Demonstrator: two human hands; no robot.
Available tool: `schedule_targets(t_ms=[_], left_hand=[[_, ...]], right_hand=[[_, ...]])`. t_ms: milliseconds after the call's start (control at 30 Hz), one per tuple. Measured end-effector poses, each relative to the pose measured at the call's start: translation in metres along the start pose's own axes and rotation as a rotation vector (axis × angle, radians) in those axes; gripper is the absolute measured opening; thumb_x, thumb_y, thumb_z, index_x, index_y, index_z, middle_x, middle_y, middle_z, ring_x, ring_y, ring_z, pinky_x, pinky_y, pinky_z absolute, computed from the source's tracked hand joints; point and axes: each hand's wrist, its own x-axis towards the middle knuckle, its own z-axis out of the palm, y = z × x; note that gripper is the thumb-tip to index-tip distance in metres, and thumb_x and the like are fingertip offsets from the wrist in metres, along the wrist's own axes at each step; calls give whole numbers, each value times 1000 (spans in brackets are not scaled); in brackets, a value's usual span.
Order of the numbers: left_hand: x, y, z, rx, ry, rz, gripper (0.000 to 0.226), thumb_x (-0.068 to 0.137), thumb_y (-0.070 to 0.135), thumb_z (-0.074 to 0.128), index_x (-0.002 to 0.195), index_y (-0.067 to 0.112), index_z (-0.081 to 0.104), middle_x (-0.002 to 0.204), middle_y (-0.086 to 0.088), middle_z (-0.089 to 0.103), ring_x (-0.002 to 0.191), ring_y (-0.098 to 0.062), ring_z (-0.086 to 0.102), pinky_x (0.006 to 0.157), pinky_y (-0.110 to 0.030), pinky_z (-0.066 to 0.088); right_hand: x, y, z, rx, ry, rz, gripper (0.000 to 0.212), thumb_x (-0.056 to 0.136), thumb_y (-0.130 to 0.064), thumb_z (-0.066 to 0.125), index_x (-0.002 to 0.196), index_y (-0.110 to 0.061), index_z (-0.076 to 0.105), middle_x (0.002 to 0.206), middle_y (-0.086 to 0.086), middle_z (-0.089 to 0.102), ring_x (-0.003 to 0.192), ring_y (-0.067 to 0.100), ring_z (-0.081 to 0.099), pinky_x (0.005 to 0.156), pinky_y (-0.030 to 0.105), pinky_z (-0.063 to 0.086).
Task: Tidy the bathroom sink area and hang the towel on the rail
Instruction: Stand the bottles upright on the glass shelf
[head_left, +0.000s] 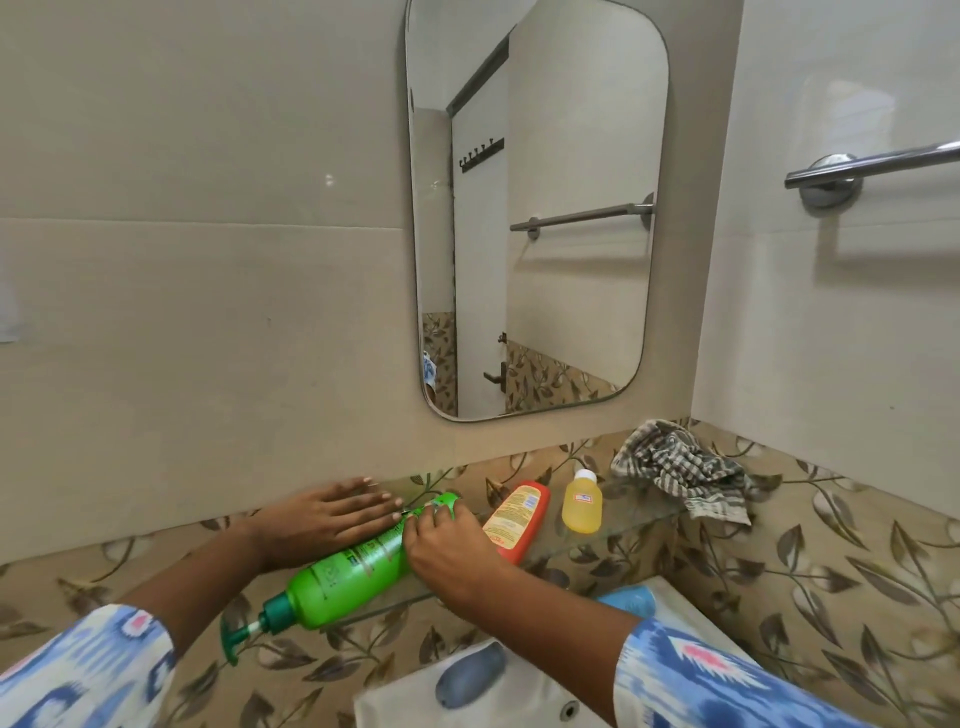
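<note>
Fingers of our right hand close around the base end of the green pump bottle, lying across the glass shelf's left edge; left hand rests flat, open, steadying it, probably for standing upright. Checked towel sits crumpled at the shelf's right end, rail bare.

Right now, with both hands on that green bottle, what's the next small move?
Probably stand the green bottle upright: it lies on its side on the glass shelf, pump overhanging the edge, with the right hand gripping it and the left hand beside it.
</note>
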Motion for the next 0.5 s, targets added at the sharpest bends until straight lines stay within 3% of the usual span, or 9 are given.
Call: schedule_targets(t_ms=[133,167,233,333,400,467,500], left_hand=[[1,7,7,-16,75,15,60,91,24,37,147,10,20,138,8,42,127,-10,47,114,-41,18],[1,9,9,-36,81,15,65,89,26,38,148,9,17,138,8,44,131,-8,40,113,-40,20],[0,12,13,-74,108,-6,53,96,28,30,145,9,22,135,6,54,138,-6,25,111,-37,23],[2,11,3,-207,71,-80,47,101,31,9,137,8,31,133,3,57,127,-4,46,116,-28,15],[4,11,-5,-329,162,-115,49,102,37,10,137,10,31,130,1,57,118,-5,55,115,-20,13],[8,15,-8,-467,314,-207,50,102,44,19,127,10,45,118,-5,66,106,-10,63,106,-10,28],[10,19,-10,-483,415,-282,50,101,46,20,113,10,52,101,-8,74,91,-14,68,93,-9,40]], right_hand=[[1,-7,8,-131,16,-37,41,98,-11,31,130,15,31,129,39,49,118,49,51,100,56,41],[2,-7,10,-178,32,-50,42,98,-13,30,130,14,31,129,37,51,117,47,52,99,54,42],[3,-1,12,-207,53,-76,44,97,-15,32,131,12,31,128,33,53,115,44,54,98,51,44],[5,13,9,-100,59,-110,44,95,-13,34,133,9,28,126,30,54,112,41,54,95,48,44],[4,26,6,61,63,-106,46,93,-12,37,135,5,28,126,28,53,112,40,54,94,47,43],[3,39,5,231,65,-113,48,92,-12,42,136,-2,29,125,23,55,110,38,56,92,46,44],[1,45,6,315,59,-106,48,92,-16,45,137,-6,29,123,21,57,108,37,57,90,47,46]])
